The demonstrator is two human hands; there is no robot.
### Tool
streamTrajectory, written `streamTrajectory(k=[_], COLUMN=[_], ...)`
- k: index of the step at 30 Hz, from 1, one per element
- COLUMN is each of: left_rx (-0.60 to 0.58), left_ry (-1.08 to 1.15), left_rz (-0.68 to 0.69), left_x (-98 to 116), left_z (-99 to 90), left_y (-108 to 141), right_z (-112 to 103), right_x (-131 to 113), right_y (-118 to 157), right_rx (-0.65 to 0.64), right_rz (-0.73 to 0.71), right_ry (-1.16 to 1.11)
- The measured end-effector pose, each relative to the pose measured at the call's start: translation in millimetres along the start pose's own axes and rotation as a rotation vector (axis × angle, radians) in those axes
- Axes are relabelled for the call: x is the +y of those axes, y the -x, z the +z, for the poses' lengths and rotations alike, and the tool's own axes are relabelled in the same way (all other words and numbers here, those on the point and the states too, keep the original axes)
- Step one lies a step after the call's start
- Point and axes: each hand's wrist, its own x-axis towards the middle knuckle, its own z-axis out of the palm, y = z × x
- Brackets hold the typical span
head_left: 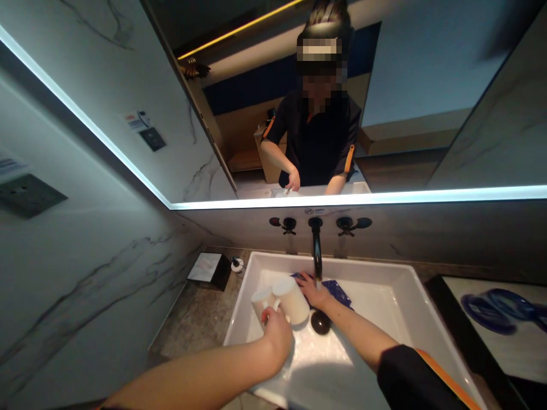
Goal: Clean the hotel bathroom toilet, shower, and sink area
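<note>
Over the white sink (382, 341), my left hand (277, 337) is closed around the handles of two white mugs (290, 299). The mugs are tilted side by side, the smaller one on the left. My right hand (315, 291) is beneath the black faucet spout (317, 250), fingers stretched out and apart towards the larger mug. Dark blue material, perhaps a cloth (337, 292), lies beside and partly under that hand. Whether the fingertips touch the mug is hard to see. A round dark drain stopper (320, 322) sits just below my right wrist.
Black tap handles (347, 226) flank the spout. A box with a marble-patterned top (208, 267) and a small bottle (237, 265) stand on the left counter. At the right is a dark-edged tray (453, 330) with blue items. A lit mirror (410, 148) reflects a person.
</note>
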Motion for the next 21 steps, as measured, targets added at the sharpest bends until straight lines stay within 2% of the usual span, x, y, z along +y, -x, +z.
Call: streamTrajectory(k=[3, 5, 8, 13, 17, 21], left_rx=[-0.023, -0.033, -0.035, 0.017, 0.089, 0.211], left_ry=[0.03, 0.044, 0.054, 0.094, 0.224, 0.395], left_rz=[-0.024, -0.054, -0.097, -0.161, -0.214, -0.268], left_x=[7.3, 13.5, 23.6, 34.7, 31.0, 16.4], left_z=[0.4, 2.4, 6.3, 4.1, -4.8, -6.6], left_y=[4.5, 4.7, 2.4, 5.8, 26.9, 69.7], right_z=[-2.9, -7.0, -15.5, -24.4, -18.6, 0.4], right_x=[-13.9, -22.2, -27.5, -19.5, -15.0, -14.4], right_y=[7.5, 15.0, 27.9, 61.4, 100.2, 140.3], right_rx=[-0.116, -0.139, -0.145, -0.143, -0.099, -0.053], right_rz=[0.123, 0.183, 0.197, 0.209, 0.301, 0.355], right_ry=[0.085, 0.145, 0.171, 0.181, 0.218, 0.276])
